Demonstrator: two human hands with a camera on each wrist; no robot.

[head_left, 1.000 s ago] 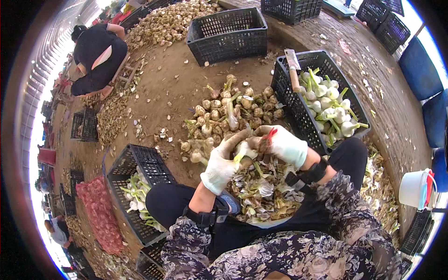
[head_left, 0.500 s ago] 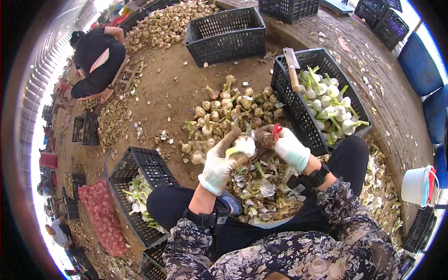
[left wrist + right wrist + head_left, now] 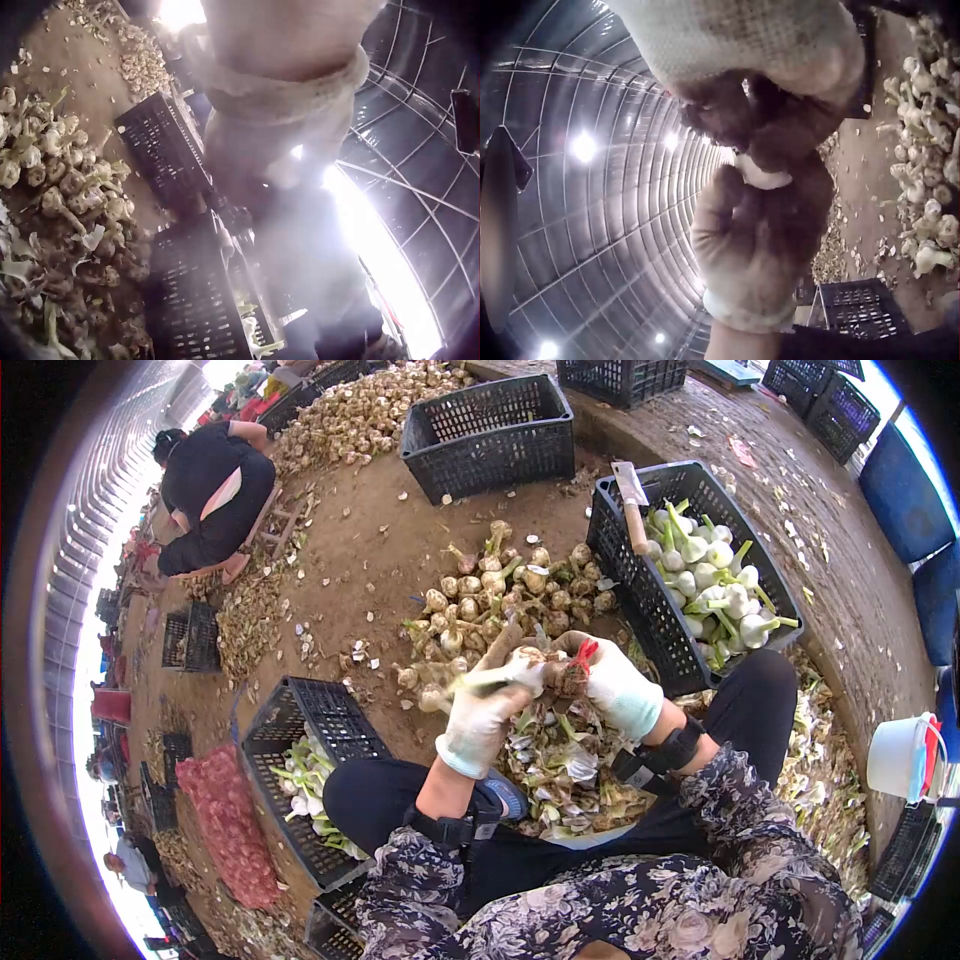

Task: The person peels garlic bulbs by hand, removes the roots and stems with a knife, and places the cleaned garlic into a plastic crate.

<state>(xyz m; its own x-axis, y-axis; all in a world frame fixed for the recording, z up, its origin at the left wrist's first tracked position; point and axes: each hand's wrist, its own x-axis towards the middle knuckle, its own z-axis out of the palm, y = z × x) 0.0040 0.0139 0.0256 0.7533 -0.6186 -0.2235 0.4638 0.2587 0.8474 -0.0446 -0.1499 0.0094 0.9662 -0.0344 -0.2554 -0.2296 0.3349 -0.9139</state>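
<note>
Holds a garlic bulb [image 3: 528,659] up between left hand [image 3: 480,718] and right hand [image 3: 620,676], over a heap of loose skins [image 3: 570,762] and near a pile of soil-stained bulbs [image 3: 460,605]. With the left, pinches its body between thumb and fingers; with the right, curls inward against the opposite end, apparently pinching there too, but cannot tell exact fingertip contact. Seems midway through stripping the outer skin. Probably calls next for a steady left hold and a short pull from the right, to free any remaining dry layer without bruising the flesh. Looks whitish, brownish near the top edge, with a pale green stem [image 3: 488,677] pointing left, slightly blurred. Farther out, to the right: a black crate [image 3: 640,615] of clean white bulbs [image 3: 715,575], with a cleaver [image 3: 632,510] on its rim; to the left, another crate [image 3: 335,715], holding more white bulbs [image 3: 305,780].
</note>
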